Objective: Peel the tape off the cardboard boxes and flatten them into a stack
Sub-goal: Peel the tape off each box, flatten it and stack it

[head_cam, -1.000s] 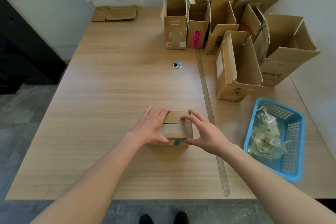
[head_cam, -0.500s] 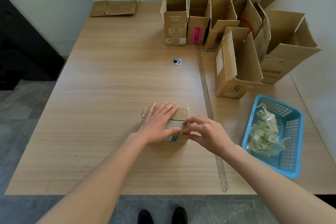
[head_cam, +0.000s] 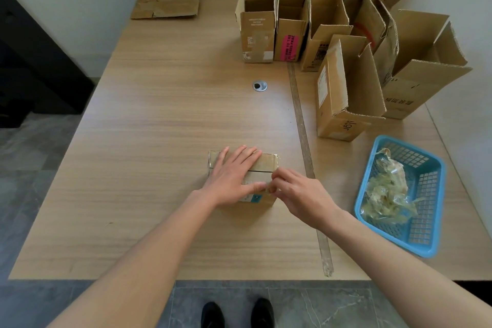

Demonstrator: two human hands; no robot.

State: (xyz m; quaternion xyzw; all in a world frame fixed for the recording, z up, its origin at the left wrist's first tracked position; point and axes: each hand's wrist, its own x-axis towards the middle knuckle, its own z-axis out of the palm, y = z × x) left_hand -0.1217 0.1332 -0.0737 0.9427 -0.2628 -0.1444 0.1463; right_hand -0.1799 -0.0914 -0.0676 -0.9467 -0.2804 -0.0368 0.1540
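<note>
Left hand [head_cam: 234,181] has slid flat, fingers straight, onto the small taped box [head_cam: 266,165] at lower centre of the desk [head_cam: 159,128]; right hand [head_cam: 298,192] now pinches at its tape edge — peeling begins.

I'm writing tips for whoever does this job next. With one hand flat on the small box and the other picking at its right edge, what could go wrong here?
1. The right hand only picks at the tape's edge, so the tape may tear short.
2. The small box is held only by the flat left hand; a hard pull could slide it.
</note>
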